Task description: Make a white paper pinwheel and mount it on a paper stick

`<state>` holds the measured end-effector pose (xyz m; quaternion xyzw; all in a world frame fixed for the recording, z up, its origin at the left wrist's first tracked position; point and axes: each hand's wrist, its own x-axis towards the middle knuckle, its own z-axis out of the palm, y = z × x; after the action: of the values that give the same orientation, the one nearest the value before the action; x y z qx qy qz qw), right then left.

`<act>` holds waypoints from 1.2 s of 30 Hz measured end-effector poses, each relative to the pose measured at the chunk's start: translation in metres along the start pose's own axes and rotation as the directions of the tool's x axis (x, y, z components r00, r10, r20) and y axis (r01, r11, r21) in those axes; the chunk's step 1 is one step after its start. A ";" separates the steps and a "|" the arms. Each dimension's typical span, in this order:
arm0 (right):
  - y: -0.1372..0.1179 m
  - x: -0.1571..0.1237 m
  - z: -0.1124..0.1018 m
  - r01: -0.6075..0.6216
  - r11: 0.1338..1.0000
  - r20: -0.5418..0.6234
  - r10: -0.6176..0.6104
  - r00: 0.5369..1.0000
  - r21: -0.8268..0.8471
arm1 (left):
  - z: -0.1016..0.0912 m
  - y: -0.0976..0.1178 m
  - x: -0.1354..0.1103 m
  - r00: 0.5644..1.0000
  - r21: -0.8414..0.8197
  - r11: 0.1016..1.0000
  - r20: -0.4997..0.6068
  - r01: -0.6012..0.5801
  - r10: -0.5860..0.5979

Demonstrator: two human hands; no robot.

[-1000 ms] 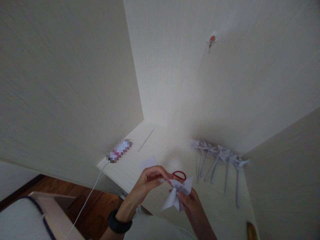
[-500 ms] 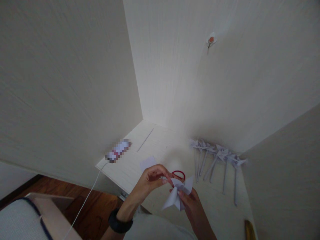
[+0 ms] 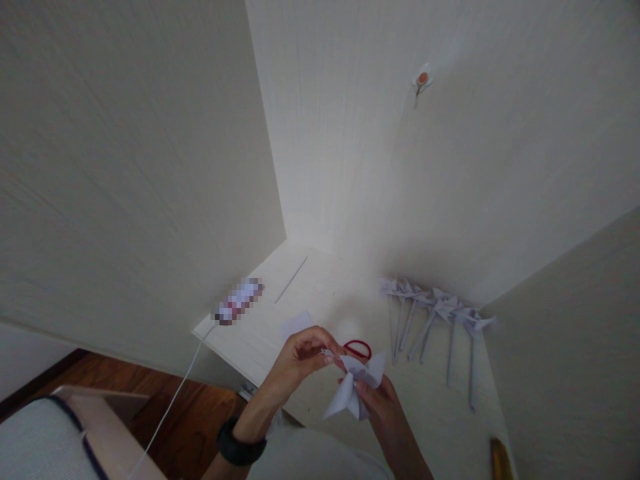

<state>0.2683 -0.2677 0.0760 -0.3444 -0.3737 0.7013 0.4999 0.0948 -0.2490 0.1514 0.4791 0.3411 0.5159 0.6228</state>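
Observation:
Both hands hold a white folded paper pinwheel (image 3: 356,390) just above the near part of a pale wooden desk (image 3: 320,293). My left hand (image 3: 300,357), with a black band on its wrist, pinches the pinwheel's top flap with thumb and fingertips. My right hand (image 3: 380,400) grips the paper from below and behind, fingers closed on it. Red-handled scissors (image 3: 358,348) lie on the desk right behind the paper.
Several finished white paper pinwheels on sticks (image 3: 435,320) lie in a row at the desk's right. A blurred-out device (image 3: 239,300) with a white cable (image 3: 170,407) sits at the left edge. A thin stick (image 3: 291,280) lies further back. Walls close in on three sides.
Barely anything: both hands stay on the pinwheel, the left fingertips shifting slightly on the top flap. The view has drifted a little.

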 end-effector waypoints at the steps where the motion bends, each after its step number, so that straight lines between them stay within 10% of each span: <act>1: 0.000 0.000 0.001 -0.007 1.000 -0.006 0.007 1.000 0.011 | 0.001 0.001 0.000 1.000 0.006 1.000 -0.010 -0.004 0.004; 36: 0.010 -0.005 -0.008 0.050 0.999 -0.098 -0.052 0.994 -0.017 | -0.009 -0.002 0.002 0.961 0.099 0.981 -0.204 -0.169 0.186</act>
<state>0.2724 -0.2730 0.0639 -0.3727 -0.3623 0.6676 0.5330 0.0877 -0.2447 0.1465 0.4746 0.3821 0.6036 0.5141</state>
